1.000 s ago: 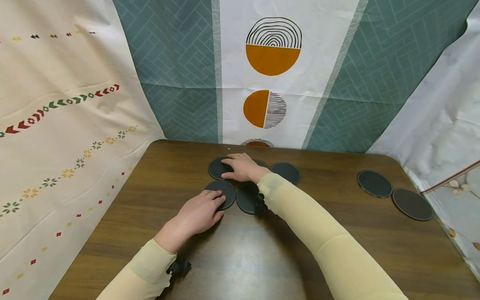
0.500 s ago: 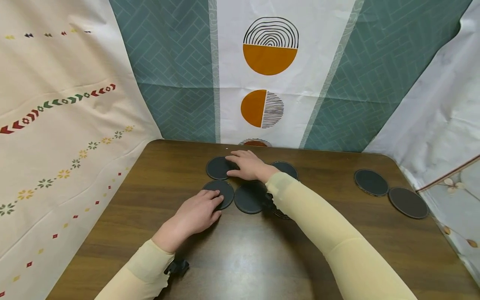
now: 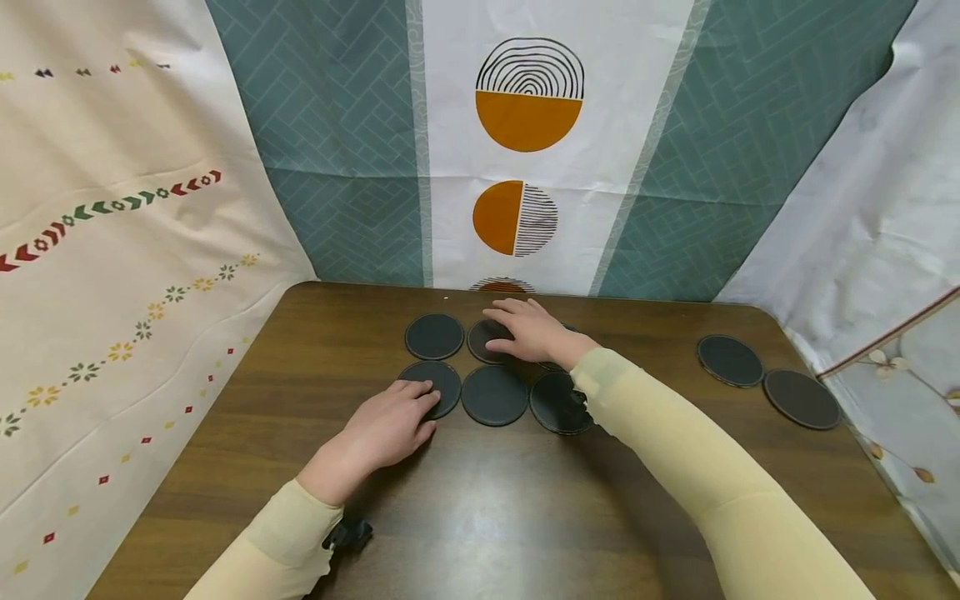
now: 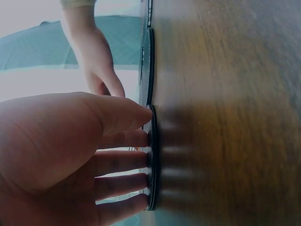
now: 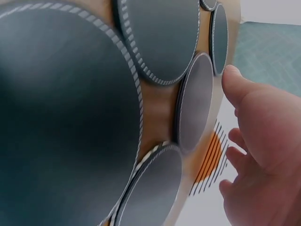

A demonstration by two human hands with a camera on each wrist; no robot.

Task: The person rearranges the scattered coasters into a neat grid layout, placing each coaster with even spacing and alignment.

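Note:
Round black coasters with stitched rims lie flat, forming two rows of three near the table's far side. My left hand point(image 3: 390, 423) rests its fingertips on the front-left coaster point(image 3: 446, 385); the left wrist view shows thumb and fingers spread along that coaster's edge point(image 4: 153, 162). Over the back-middle coaster point(image 3: 483, 338) hovers my right hand point(image 3: 534, 330), fingers extended and holding nothing. Its palm and wrist partly cover the back-right coaster point(image 3: 550, 367). The back-left coaster point(image 3: 434, 337) and front-middle coaster point(image 3: 495, 396) show whole. The front-right coaster point(image 3: 557, 406) sits beside my right wrist.
Two more coasters, a black one point(image 3: 730, 360) and a brownish one point(image 3: 802, 399), lie side by side near the right edge of the wooden table point(image 3: 480, 517). A patterned cloth point(image 3: 517, 167) hangs behind the far edge. Pale cloths flank both sides.
My right hand has lifted away from the back-left coaster and moved right, uncovering it and the front-middle one. The left hand stays on the front-left coaster. The head view has shifted slightly.

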